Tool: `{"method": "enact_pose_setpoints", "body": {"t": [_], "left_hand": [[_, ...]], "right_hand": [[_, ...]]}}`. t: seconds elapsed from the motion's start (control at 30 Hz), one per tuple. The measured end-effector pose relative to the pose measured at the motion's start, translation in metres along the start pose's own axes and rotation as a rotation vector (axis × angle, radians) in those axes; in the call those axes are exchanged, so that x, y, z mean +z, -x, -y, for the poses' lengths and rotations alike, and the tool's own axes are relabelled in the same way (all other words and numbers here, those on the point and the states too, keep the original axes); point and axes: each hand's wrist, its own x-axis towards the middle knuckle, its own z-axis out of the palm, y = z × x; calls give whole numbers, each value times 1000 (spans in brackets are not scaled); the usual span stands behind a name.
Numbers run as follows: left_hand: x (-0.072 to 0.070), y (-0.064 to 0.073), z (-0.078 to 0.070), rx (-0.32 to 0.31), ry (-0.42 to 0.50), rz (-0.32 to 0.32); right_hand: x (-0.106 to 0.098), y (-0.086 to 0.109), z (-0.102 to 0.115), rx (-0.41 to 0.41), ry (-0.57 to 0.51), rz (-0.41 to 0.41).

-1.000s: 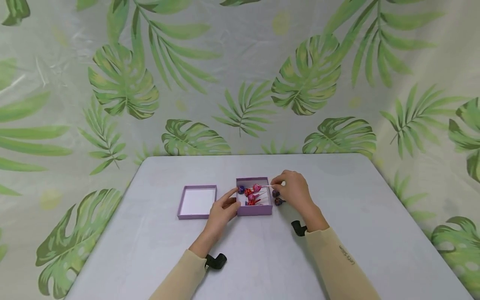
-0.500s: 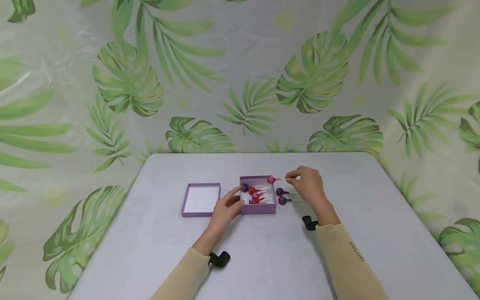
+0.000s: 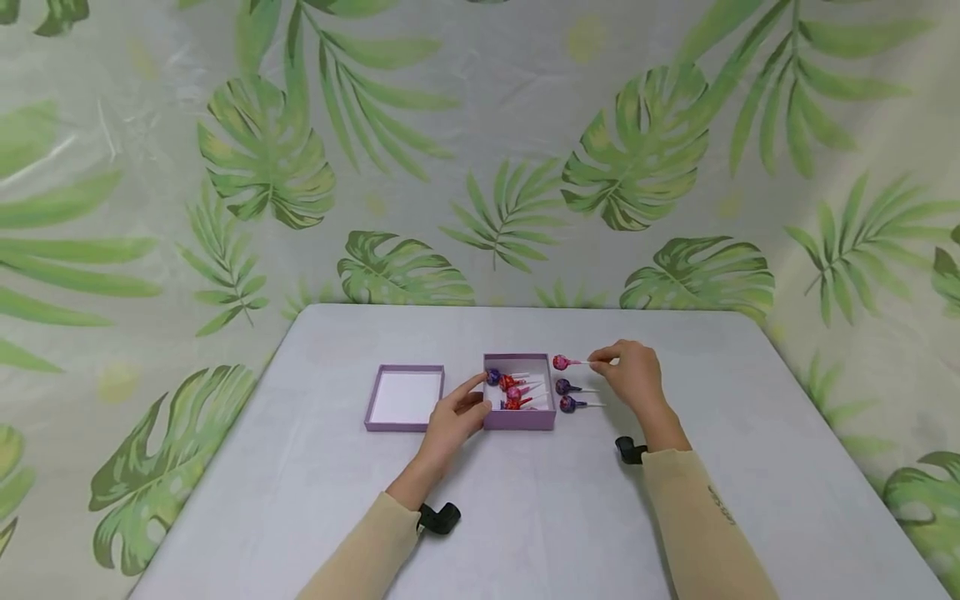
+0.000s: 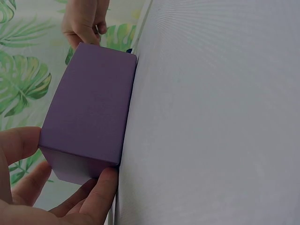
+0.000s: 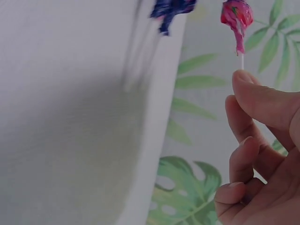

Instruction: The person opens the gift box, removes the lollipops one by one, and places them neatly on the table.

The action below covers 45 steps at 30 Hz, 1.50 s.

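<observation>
Pink-wrapped round lollipop (image 3: 562, 362), its white stick (image 5: 242, 62) pinched by the right hand (image 3: 632, 375) toward the surface's (image 3: 510, 500) far edge, best laid level beside two dark-wrapped round lollipops (image 3: 567, 405), purple rectangular cardboard box (image 3: 519, 421) steadied in the left hand's (image 3: 452, 418) grip.

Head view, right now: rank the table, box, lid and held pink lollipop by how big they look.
Largest to smallest:
1. Table
2. Box and lid: too alike to rank
3. Held pink lollipop
</observation>
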Motion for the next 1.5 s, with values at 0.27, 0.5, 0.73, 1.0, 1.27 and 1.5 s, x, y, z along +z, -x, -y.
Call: {"method": "enact_pose_setpoints", "body": {"t": [0.27, 0.5, 0.73, 1.0, 1.27, 1.5], "left_hand": [[-1, -8, 12, 7, 3, -8], [-2, -14, 28, 1, 6, -19], [-2, -11, 22, 12, 9, -15], [-1, -7, 10, -9, -6, 10], [-2, -14, 27, 5, 7, -6], [-3, -14, 27, 8, -19, -15]], "right_hand": [[8, -3, -17, 11, -8, 49], [13, -6, -24, 51, -29, 99], [14, -9, -26, 102, -32, 141], [16, -11, -31, 93, -42, 155], [17, -12, -37, 114, -45, 225], [11, -12, -39, 150, -64, 263]]}}
